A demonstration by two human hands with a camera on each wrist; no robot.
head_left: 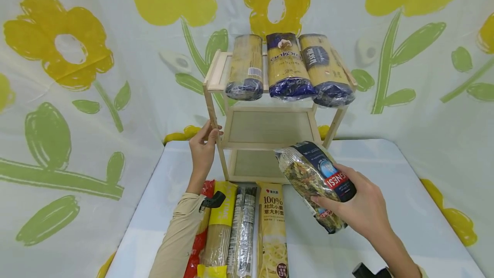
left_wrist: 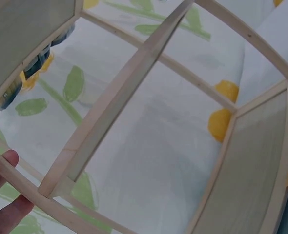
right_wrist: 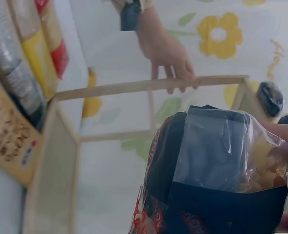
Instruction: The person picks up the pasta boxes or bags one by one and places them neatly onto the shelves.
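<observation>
My left hand (head_left: 203, 145) grips the left front post of a light wooden shelf rack (head_left: 270, 145), fingers and thumb around the wood; the left wrist view shows its fingers (left_wrist: 17, 212) at the post. In my right hand (head_left: 364, 203) is a bag of pasta (head_left: 316, 183) with a dark blue label and red lettering, tilted in front of the rack's lower right side. The right wrist view shows the end of this bag (right_wrist: 222, 165) close up. On the top shelf lie three pasta packs: a plain one (head_left: 246, 63), a blue-labelled one (head_left: 287, 65) and another (head_left: 326, 70).
Several long packs lie on the white table (head_left: 347, 243) before the rack: a red one (head_left: 197, 243), a yellow one (head_left: 220, 226), a clear-and-silver one (head_left: 242, 231) and a cream one (head_left: 272, 226). A flower-printed cloth (head_left: 146, 67) hangs behind and at the sides.
</observation>
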